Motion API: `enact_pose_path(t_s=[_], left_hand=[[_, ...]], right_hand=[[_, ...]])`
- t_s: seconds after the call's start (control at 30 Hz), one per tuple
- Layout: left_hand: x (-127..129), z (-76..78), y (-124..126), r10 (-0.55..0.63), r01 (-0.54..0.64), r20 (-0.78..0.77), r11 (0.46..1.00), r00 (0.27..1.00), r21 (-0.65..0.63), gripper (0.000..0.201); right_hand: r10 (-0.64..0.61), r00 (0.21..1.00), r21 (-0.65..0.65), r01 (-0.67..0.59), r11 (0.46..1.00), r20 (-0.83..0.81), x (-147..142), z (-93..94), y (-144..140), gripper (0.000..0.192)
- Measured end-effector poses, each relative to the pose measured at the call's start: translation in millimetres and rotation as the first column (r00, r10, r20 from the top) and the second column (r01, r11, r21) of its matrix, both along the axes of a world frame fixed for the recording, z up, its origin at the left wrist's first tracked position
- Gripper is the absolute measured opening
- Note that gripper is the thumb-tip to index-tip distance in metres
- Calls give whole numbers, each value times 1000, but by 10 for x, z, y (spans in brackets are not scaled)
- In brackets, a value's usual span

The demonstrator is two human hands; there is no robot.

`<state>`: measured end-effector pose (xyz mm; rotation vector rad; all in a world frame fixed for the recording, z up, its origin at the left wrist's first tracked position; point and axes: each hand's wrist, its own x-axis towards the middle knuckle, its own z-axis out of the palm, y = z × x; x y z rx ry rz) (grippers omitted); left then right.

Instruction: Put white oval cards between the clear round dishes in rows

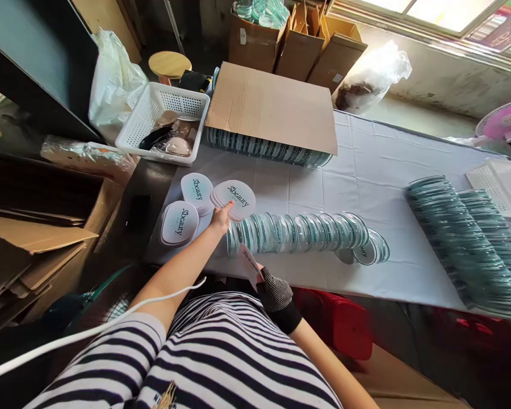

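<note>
Three white card stacks point(197, 190) read "beauty" on top.

Shirt point(238, 352) was navy-and-white stripes, gold print point(167, 396) around 7 o'clock, and the right hand point(272, 288) rocked a dotted, black-cuffed glove point(280, 295).

Your cards point(243, 193) look like smooth, stiff paper; the cases point(298, 234) are glossy clear plastic. Your glove point(276, 292) is knit cloth, rough with dots. Matt, creased cloth point(375, 165) covers the table, and the sheet point(272, 108) is matt cardboard.
</note>
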<state>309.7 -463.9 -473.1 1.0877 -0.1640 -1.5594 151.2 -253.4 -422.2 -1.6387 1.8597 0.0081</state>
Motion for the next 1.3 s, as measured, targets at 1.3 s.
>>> enact_pose_path(t_s=[1.3], left_hand=[[111,-110,62,53,-34,-239,996,969,83,23]], right_hand=[[-879,-38,878,89,471,475,571,-472,-942,46]])
